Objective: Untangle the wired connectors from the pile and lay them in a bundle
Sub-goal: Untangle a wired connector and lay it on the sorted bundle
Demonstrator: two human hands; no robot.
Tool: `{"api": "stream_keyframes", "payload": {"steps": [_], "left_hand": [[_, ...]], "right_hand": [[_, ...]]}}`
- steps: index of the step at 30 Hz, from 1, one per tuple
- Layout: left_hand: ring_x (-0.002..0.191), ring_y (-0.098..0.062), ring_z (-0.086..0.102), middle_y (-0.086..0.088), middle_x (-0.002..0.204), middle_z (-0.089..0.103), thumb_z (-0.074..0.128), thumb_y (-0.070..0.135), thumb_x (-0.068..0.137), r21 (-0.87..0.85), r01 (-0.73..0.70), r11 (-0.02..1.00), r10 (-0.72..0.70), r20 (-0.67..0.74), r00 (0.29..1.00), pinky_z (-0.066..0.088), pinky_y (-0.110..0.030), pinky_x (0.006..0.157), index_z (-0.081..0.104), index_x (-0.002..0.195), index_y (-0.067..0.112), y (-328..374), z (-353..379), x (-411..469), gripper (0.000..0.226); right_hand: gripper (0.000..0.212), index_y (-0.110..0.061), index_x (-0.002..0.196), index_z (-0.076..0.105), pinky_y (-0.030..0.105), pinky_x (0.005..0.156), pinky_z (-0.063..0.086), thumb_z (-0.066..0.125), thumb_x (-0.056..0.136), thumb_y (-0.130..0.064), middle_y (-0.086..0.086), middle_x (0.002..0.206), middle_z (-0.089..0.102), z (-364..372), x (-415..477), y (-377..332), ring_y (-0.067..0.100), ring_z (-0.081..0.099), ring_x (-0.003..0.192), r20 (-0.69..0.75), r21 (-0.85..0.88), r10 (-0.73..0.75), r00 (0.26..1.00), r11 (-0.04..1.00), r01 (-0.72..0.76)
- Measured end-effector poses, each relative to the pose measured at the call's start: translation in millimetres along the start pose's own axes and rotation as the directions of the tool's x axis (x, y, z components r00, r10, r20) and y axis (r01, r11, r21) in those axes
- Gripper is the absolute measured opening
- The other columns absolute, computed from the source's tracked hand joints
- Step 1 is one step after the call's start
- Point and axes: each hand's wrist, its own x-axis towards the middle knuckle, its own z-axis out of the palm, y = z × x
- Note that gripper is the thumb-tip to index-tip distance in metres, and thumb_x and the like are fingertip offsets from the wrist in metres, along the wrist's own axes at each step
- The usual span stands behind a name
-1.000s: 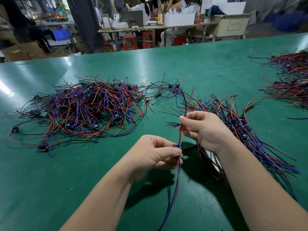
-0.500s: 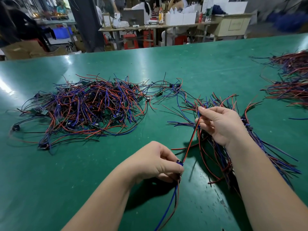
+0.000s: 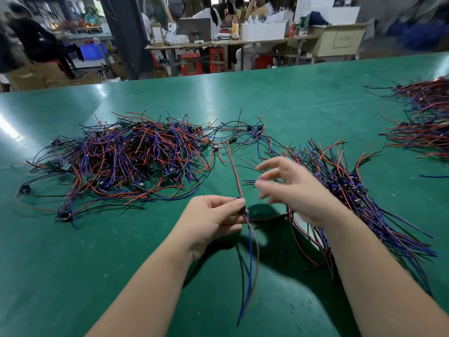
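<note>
A tangled pile of red, blue and black wired connectors (image 3: 131, 164) lies on the green table at the left. On the right lies the laid-out bundle (image 3: 349, 190), its wires running toward me. My left hand (image 3: 213, 217) pinches one wired connector (image 3: 234, 171) at its small dark plug; a red wire stands up from it and blue and dark wires hang down. My right hand (image 3: 294, 188) hovers just right of that red wire, blurred, fingers spread, holding nothing.
The green table (image 3: 267, 93) stretches far ahead. A second heap of red and dark wires (image 3: 422, 122) lies at the far right edge. Behind the table are benches, red stools, boxes and seated people.
My right hand has let go of the red wire and opened, moving left toward the middle. The freed red wire now stands upright from my left hand, which has risen slightly.
</note>
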Motion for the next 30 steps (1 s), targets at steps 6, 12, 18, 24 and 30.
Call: {"api": "stream_keyframes", "payload": {"steps": [6,12,18,24,30], "left_hand": [[0.061,-0.009,0.067,-0.006,0.074,0.072,0.071,0.028,0.068,-0.05,-0.004,0.999,0.005,0.022,1.0,0.056,-0.019,0.056,0.074,0.074,0.009,-0.2,-2.2,2.9,0.021],[0.059,-0.015,0.068,-0.006,0.073,0.071,0.064,0.026,0.09,0.136,-0.143,0.98,0.173,-0.24,0.955,0.055,-0.025,0.052,0.068,0.081,0.009,2.8,-13.5,12.2,0.019],[0.115,-0.024,0.049,-0.005,0.121,0.059,0.063,0.023,0.084,0.902,0.041,0.429,0.666,-0.347,0.661,0.035,-0.033,0.097,0.071,0.102,0.022,9.2,-65.9,19.8,0.02],[0.144,-0.025,0.018,-0.004,0.153,0.032,0.051,0.033,0.091,0.904,0.306,0.297,0.453,-0.416,0.788,0.013,-0.045,0.114,0.055,0.129,0.033,1.4,-72.3,24.9,0.038],[0.127,-0.027,0.038,-0.001,0.143,0.044,0.048,0.029,0.094,0.899,0.362,0.248,0.487,-0.438,0.756,0.026,-0.043,0.104,0.059,0.125,0.033,0.9,-73.6,26.5,0.032]], "right_hand": [[0.02,-0.018,0.09,0.074,0.032,0.067,0.049,0.08,0.072,-0.012,0.004,0.087,0.064,26.3,-6.0,-2.7,0.017,0.06,0.066,0.108,-0.328,-0.215,0.971,0.914,0.239],[0.027,-0.026,0.085,0.073,0.026,0.07,0.053,0.075,0.072,-0.003,0.003,0.08,0.074,2.9,-1.9,-7.9,0.01,0.062,0.068,-0.238,-0.139,-0.226,0.945,0.97,0.197],[0.021,-0.016,0.089,0.072,0.031,0.081,0.053,0.071,0.071,-0.007,0.001,0.077,0.068,-58.9,3.3,2.6,0.015,0.064,0.071,-0.692,-0.431,-0.221,0.688,0.891,-0.147],[0.01,-0.007,0.085,0.076,0.026,0.074,0.041,0.075,0.076,-0.011,0.015,0.083,0.073,-77.3,3.3,15.3,0.027,0.065,0.079,-0.612,-0.593,-0.103,0.784,0.716,-0.369],[0.017,-0.01,0.088,0.076,0.042,0.086,0.048,0.062,0.086,-0.019,0.019,0.081,0.068,-63.7,4.3,12.9,0.037,0.057,0.088,-0.575,-0.668,-0.091,0.813,0.625,-0.403]]}}
